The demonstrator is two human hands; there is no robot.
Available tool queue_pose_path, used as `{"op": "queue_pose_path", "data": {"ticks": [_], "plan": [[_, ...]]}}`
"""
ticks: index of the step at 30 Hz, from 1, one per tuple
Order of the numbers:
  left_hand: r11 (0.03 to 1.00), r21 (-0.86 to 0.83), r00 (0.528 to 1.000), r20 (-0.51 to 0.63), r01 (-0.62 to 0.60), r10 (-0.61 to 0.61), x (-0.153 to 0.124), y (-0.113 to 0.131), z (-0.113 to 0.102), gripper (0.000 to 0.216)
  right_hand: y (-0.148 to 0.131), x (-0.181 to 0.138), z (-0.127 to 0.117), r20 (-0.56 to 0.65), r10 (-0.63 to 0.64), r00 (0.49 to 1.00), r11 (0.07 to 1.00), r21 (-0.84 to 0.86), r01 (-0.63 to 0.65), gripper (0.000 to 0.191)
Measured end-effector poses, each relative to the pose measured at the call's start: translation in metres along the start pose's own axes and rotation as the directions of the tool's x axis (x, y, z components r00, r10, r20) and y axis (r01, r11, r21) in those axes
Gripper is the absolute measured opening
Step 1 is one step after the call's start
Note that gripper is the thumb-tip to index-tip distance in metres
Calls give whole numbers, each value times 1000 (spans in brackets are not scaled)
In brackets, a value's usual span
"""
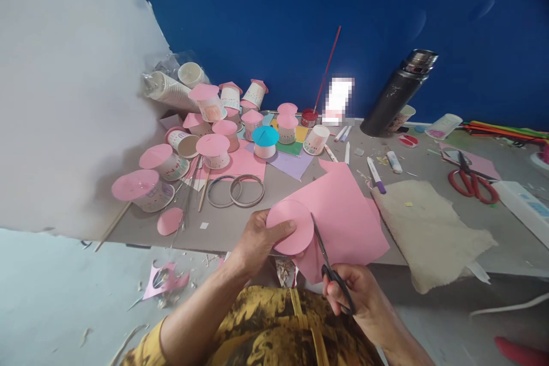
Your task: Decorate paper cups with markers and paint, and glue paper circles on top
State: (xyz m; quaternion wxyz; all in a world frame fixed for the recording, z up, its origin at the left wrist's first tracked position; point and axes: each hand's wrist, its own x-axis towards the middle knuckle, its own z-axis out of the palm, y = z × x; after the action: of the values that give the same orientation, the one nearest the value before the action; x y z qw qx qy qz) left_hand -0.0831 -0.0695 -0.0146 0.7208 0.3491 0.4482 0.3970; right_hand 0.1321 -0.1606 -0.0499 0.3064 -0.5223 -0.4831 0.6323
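Observation:
My left hand (pixel 261 240) pinches a pink paper circle (pixel 295 217), thumb on top and fingers beneath. The circle lies over a larger pink paper sheet (pixel 343 206), which spreads to its right across the table's front edge. In my right hand (pixel 355 291) is a pair of black-handled scissors (pixel 328 271), fingers through the loops. Their blades point up and left, along the circle's right edge. Whether the circle is still joined to the sheet is hard to see. Beyond my left hand lie two grey metal rings (pixel 247 190).
Paper cups with pink tops (pixel 213 151), one with a blue top (pixel 265 138), crowd the left. A dark flask (pixel 397 94) leans against the blue wall. At right lie a beige cloth (pixel 429 229) and red-handled scissors (pixel 472 183). Pink scraps (pixel 165 278) litter the floor.

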Motion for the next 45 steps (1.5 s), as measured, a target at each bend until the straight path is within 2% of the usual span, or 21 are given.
{"op": "queue_pose_path", "data": {"ticks": [9, 20, 28, 32, 41, 45], "plan": [[999, -36, 1000, 15, -18, 19, 2, -1, 2, 39, -6, 2, 2, 22, 5, 1000, 1000, -30, -4, 78], [999, -32, 1000, 6, 6, -6, 2, 1, 2, 44, -15, 2, 1, -4, 43, 999, 999, -12, -43, 76], [999, -31, 1000, 7, 15, -15, 3, 1, 3, 45, 1, 5, -1, -10, -3, 1000, 1000, 5, 3, 71], [999, -27, 1000, 0, 25, -25, 4, 3, 2, 46, 2, 4, -2, -5, 16, 1000, 1000, 14, -16, 73], [999, 45, 994, 102, 26, -30, 5, 7, -3, 41, -14, 1, -2, 0, 47, 999, 999, -15, -47, 74], [997, 73, 993, 113, 34, -42, 4, 9, -4, 43, -12, 1, -1, -2, 43, 999, 999, 9, -43, 73]]}}
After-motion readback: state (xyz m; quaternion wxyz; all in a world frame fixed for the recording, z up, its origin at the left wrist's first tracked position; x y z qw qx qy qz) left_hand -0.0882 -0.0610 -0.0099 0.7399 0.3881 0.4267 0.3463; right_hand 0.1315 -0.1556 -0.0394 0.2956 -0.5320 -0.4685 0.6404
